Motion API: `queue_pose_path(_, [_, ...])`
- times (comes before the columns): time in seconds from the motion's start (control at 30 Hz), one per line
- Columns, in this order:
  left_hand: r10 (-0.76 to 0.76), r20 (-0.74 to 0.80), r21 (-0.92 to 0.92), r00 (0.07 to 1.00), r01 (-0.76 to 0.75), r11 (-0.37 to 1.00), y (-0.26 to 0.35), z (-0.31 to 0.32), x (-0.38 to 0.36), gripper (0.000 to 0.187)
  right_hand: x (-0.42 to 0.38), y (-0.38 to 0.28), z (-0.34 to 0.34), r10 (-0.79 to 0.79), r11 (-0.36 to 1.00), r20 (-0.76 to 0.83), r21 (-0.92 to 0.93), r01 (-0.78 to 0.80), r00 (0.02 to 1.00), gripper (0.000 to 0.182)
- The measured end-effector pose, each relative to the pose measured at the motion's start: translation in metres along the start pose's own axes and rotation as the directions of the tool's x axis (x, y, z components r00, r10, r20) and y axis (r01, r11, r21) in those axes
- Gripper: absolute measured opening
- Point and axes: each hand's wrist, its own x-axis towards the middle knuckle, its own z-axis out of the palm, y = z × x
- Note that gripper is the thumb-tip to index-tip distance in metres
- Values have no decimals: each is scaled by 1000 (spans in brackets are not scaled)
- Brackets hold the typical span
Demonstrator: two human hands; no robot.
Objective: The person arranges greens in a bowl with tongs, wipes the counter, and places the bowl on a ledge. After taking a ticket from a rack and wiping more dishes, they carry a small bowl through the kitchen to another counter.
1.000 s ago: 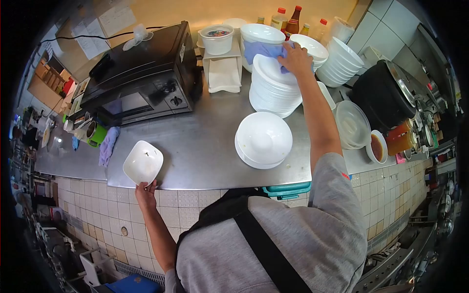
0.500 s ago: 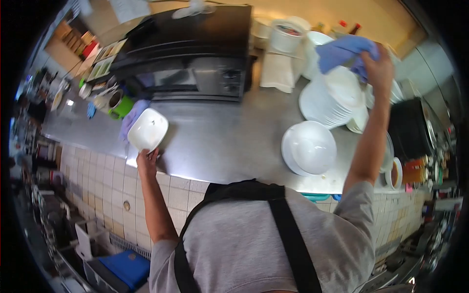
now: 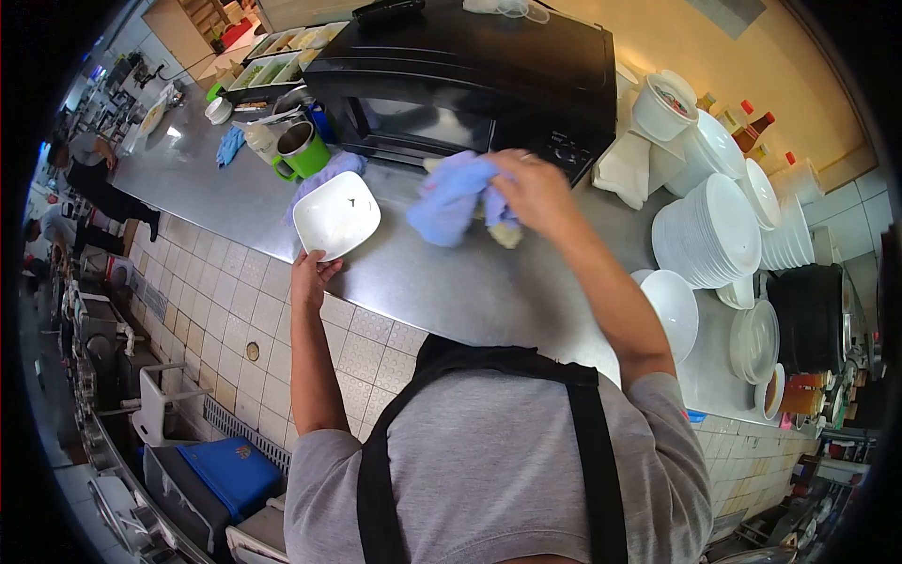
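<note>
My left hand [image 3: 315, 274] grips the near edge of a white square bowl [image 3: 336, 214], which is tilted and has a few dark bits inside. Behind this bowl a purple cloth [image 3: 331, 171] lies on the steel counter. In my right hand [image 3: 531, 183] is a bunched blue cloth [image 3: 449, 199] with yellowish edges, held above the counter in front of the black oven and slightly blurred. To the right, a white round bowl [image 3: 669, 312] is partly hidden by my right arm.
A black oven [image 3: 460, 80] stands at the back of the steel counter [image 3: 423, 282]. Beside it is a green mug [image 3: 303, 152]. Stacked white plates [image 3: 709, 233] and sauce bottles [image 3: 754, 132] are at the right. Another person [image 3: 99, 183] stands at the far left.
My right hand has moved left with the blue cloth, from above the plate stack to in front of the oven. The camera view has turned; my left hand still holds the square bowl.
</note>
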Motion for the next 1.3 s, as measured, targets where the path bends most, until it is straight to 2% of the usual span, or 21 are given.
queue_pose_path(0.03, [11, 4, 55, 1000, -11, 998, 2, -1, -2, 38, -1, -11, 13, 149, 986, 151, -95, -136, 977, 25])
queue_pose_path(0.1, [242, -81, 462, 967, -178, 869, 3, -13, 3, 44, -9, -6, 39, 3, 917, 133, -396, 50, 991, 26])
queue_pose_path(0.13, [364, -77, 639, 928, -234, 732, 3, -15, 4, 47, -11, -6, 39, 11, 948, 149, -315, 37, 989, 25])
queue_pose_path(0.23, [746, -17, 801, 666, -437, 409, 21, 19, -40, 51, -11, -17, 12, 5, 1000, 142, -17, -2, 990, 23])
queue_pose_path(0.33, [584, 311, 502, 750, -651, 569, 39, 89, -92, 50, -23, -40, -20, 48, 875, 33, 481, -58, 998, 24])
queue_pose_path(0.37, [610, 459, 405, 646, -763, 503, 34, 115, -102, 51, -31, -43, -23, 25, 808, 1, 589, -20, 1000, 25])
queue_pose_path(0.4, [569, 550, 310, 611, -782, 541, 27, 141, -114, 47, -41, -45, -26, 1, 726, -44, 687, 29, 999, 26])
queue_pose_path(0.43, [529, 632, 219, 566, -786, 579, 21, 162, -125, 44, -55, -49, -30, 132, 609, -27, 791, -59, 991, 26])
queue_pose_path(0.47, [400, 669, 174, 626, -656, 735, 4, 172, -124, 37, -69, -55, -33, 243, 463, 0, 879, -117, 970, 27])
queue_pose_path(0.5, [386, 679, 57, 624, -569, 820, -9, 187, -126, 26, -84, -60, -37, 335, 295, 40, 944, -146, 941, 29])
queue_pose_path(0.57, [395, 685, -1, 612, -542, 840, -14, 224, -159, 19, -123, -62, -35, 477, 279, 28, 943, -182, 879, 33])
queue_pose_path(0.6, [394, 771, 5, 500, -624, 781, -15, 237, -170, 17, -141, -59, -35, 538, 261, 28, 945, -198, 843, 35])
queue_pose_path(0.67, [349, 898, -19, 267, -770, 638, -16, 257, -190, 14, -182, -49, -53, 620, 463, -13, 813, -353, 784, 36])
queue_pose_path(0.7, [344, 915, -42, 212, -797, 603, -16, 269, -199, 15, -203, -44, -67, 654, 542, -37, 720, -434, 756, 36])
queue_pose_path(0.77, [324, 941, -92, 101, -843, 530, -16, 293, -216, 15, -236, -37, -97, 712, 540, -181, 758, -365, 678, 32])
queue_pose_path(0.8, [313, 943, -73, 115, -845, 530, -16, 306, -222, 19, -249, -35, -121, 758, 491, -192, 796, -353, 623, 32])
queue_pose_path(0.83, [229, 953, 8, 200, -769, 639, -23, 320, -220, 21, -260, -30, -145, 799, 443, -197, 831, -335, 568, 32])
queue_pose_path(0.9, [34, 937, 182, 348, -567, 803, -48, 345, -212, 27, -282, 1, -171, 734, 676, -361, 465, -572, 575, 35])
queue_pose_path(1.0, [-358, 860, 482, 363, -352, 802, -72, 384, -208, 36, -298, 54, -166, 689, 677, -227, -139, -723, 689, 33])
queue_pose_path(1.1, [-427, 841, 530, 331, -347, 774, -83, 404, -215, 38, -292, 76, -137, 793, 565, 9, -385, -730, 609, 23])
queue_pose_path(1.3, [-460, 805, 566, 375, -252, 785, -97, 410, -213, 34, -269, 68, -126, 760, 650, 219, -269, -711, 612, 28])
